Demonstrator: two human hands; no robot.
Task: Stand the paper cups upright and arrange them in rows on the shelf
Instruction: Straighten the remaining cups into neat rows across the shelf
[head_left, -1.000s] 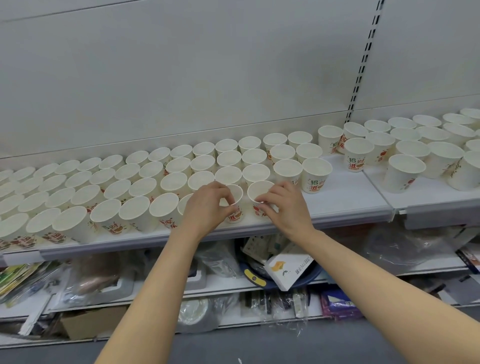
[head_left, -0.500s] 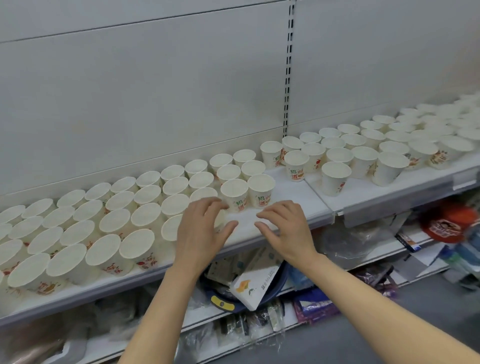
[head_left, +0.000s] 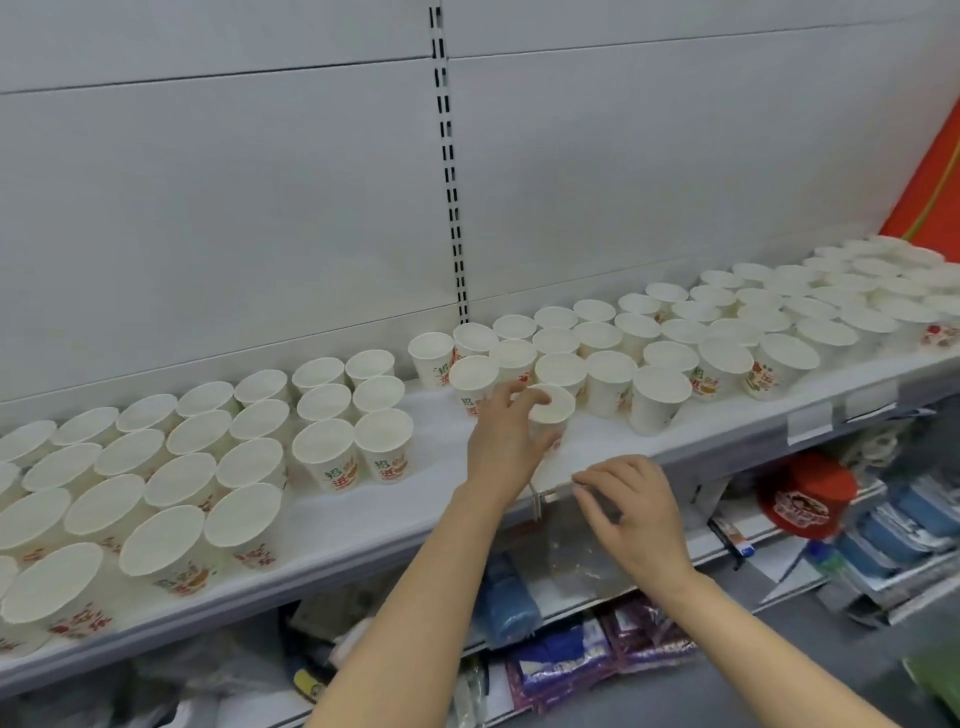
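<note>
Several white paper cups with red print stand upright in rows on the white shelf (head_left: 441, 483). One block of cups (head_left: 197, 457) fills the left, another block (head_left: 727, 332) runs to the right. My left hand (head_left: 506, 441) grips a single upright cup (head_left: 553, 410) near the shelf's middle, thumb and fingers round its rim and side. My right hand (head_left: 631, 512) hovers at the shelf's front edge with fingers loosely curled, holding nothing.
A slotted upright (head_left: 449, 171) divides the white back panel. Below the shelf lie packaged goods: a blue pack (head_left: 506, 597), purple packets (head_left: 602, 654) and a red cap (head_left: 802, 499). An orange surface (head_left: 930, 192) borders the far right.
The view has swung to the right along the shelf. My left hand has left the left block and now grips a lone cup farther right. My right hand has drawn back to the front edge.
</note>
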